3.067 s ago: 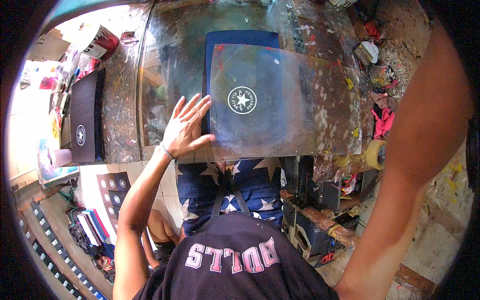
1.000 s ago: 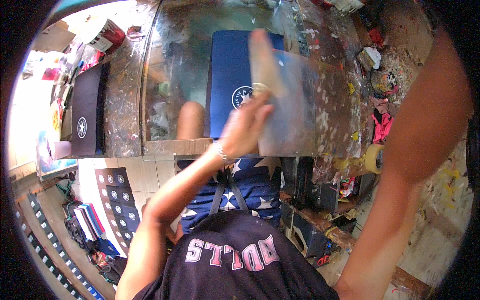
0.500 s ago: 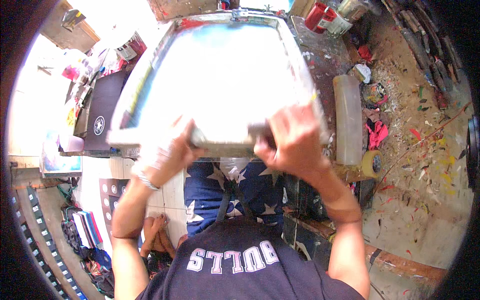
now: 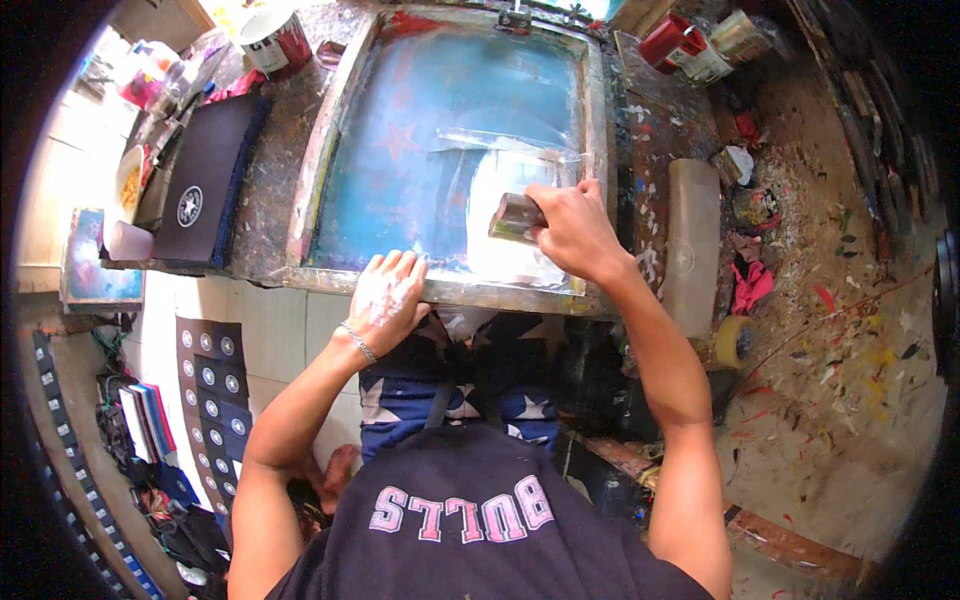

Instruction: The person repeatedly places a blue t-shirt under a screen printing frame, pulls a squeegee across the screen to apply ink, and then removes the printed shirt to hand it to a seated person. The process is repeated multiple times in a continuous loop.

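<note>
A wooden-framed printing screen (image 4: 478,292) lies flat before me, its blue mesh (image 4: 450,85) bearing a faint reddish star. My left hand (image 4: 392,292), smeared with white, has its fingers curled over the near rim. In my closed right hand (image 4: 582,232) is a squeegee (image 4: 517,217), its blade side hidden from view. Under and around the squeegee, white ink (image 4: 488,262) covers the right near part of the mesh. Strips of clear tape border that white patch.
Dark printed fabric (image 4: 208,185) lies left of the screen, near a paint can (image 4: 275,45). On the right are a cloudy plastic bottle (image 4: 690,240), a tape roll (image 4: 733,341) and a red can (image 4: 670,45). Printed dark pieces (image 4: 210,375) lie on the floor at left.
The screen has come down from a raised, glaring position to lie flat. My right hand has moved inward over the mesh with the squeegee; my left hand stays at the near rim.
</note>
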Demonstrator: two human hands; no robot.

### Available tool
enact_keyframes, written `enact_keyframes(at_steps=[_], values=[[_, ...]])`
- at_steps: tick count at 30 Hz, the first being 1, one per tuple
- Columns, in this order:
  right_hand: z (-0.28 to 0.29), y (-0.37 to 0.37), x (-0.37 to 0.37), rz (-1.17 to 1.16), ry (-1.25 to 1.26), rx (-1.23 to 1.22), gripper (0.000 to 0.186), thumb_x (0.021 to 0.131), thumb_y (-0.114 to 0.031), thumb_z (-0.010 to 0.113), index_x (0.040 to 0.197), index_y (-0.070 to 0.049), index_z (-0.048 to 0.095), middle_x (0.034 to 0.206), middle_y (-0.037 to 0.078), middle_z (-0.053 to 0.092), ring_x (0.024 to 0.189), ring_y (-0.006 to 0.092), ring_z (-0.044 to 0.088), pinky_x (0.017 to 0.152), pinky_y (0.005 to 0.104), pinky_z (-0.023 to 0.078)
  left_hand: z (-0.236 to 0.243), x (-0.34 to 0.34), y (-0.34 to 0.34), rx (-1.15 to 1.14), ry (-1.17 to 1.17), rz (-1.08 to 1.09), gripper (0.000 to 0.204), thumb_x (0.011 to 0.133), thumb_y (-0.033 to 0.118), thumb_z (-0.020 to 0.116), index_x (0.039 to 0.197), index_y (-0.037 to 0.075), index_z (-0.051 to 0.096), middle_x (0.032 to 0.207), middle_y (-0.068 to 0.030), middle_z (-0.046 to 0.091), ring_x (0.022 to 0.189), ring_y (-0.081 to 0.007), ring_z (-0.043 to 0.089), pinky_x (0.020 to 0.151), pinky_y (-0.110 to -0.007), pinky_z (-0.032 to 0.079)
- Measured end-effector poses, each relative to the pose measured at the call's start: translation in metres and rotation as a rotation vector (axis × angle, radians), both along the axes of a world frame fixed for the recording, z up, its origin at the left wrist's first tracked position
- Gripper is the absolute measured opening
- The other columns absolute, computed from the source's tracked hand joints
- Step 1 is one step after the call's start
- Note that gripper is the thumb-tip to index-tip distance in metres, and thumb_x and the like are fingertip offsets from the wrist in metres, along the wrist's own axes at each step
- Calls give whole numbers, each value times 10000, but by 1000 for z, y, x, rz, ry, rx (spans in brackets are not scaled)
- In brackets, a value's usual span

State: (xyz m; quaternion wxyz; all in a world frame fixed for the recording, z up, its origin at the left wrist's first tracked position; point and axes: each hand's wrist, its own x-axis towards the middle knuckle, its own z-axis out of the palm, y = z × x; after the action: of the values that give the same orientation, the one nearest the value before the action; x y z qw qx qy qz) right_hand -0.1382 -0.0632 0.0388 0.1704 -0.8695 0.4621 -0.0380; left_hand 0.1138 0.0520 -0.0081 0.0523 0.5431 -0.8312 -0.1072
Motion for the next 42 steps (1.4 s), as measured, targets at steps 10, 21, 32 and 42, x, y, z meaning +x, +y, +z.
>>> enact_keyframes(at_steps=[10, 21, 32, 42], values=[[-5, 50, 12, 132, -12, -165, 241, 765, -23, 638, 1005, -43, 621, 893, 122, 694, 889, 280, 672, 918, 451, 359, -1, 15, 1, 86, 215, 55, 432, 714, 235, 832, 992, 43, 561, 950, -119, 573, 950, -316, 568, 844, -418, 446], [-26, -60, 14, -157, 4, -218, 206, 775, -16, 637, 979, -35, 661, 897, 185, 726, 884, 330, 693, 895, 438, 428, -5, 15, 1, 36, 269, 55, 437, 681, 214, 856, 961, 46, 566, 933, -119, 563, 929, -323, 561, 840, -417, 448], [-45, -119, 10, -128, -127, -331, 304, 765, 42, 581, 1044, -40, 670, 960, 221, 706, 933, 416, 670, 864, 512, 470, -16, 18, 2, -4, 409, 84, 450, 637, 162, 865, 948, 49, 561, 908, -119, 542, 902, -331, 535, 820, -420, 425], [-17, -44, 14, 138, -147, -99, 195, 766, 81, 551, 915, -12, 636, 881, 195, 687, 874, 362, 683, 790, 462, 511, -15, 19, 1, 31, 429, 75, 449, 647, 172, 873, 953, 54, 566, 892, -111, 537, 890, -325, 538, 811, -421, 425]])
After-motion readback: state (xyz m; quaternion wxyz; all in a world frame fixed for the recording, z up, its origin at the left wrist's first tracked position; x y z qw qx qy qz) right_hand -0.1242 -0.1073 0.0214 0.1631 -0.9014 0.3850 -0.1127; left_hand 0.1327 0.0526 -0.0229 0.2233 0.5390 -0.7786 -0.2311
